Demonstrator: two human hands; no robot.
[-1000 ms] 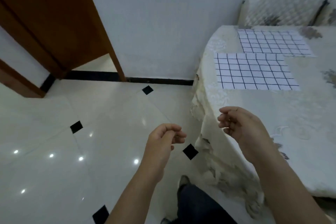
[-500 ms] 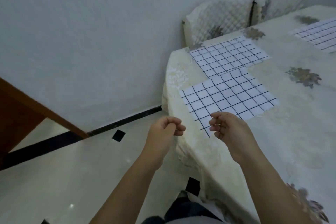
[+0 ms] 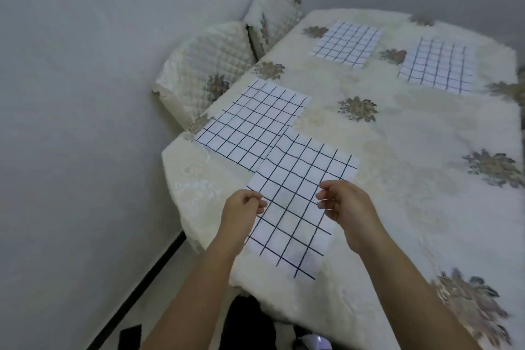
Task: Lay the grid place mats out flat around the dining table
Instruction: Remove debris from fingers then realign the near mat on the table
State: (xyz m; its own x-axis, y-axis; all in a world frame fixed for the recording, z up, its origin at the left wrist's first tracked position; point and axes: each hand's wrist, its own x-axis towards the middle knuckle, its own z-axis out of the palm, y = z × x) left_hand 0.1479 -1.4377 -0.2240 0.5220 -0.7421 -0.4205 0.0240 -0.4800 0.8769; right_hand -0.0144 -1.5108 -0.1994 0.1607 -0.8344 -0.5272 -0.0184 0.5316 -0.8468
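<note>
Mats first: nearest mat (image 3: 295, 207) lies at the surface (image 3: 412, 185) edge, its far corner overlapping the second mat (image 3: 252, 119). Our left grip (image 3: 241, 209) and right grip (image 3: 345, 203) hover curled over its two sides; can't tell if either actually pinches it. Farther off we've got two more mats (image 3: 348, 44) (image 3: 439, 68) lying flat, apart. Two quilted chairs (image 3: 204, 68) sit by the wall.

Bare forearms (image 3: 395, 273), no sleeves; dark trousers (image 3: 250, 324) below (shoe toe barely visible).
</note>
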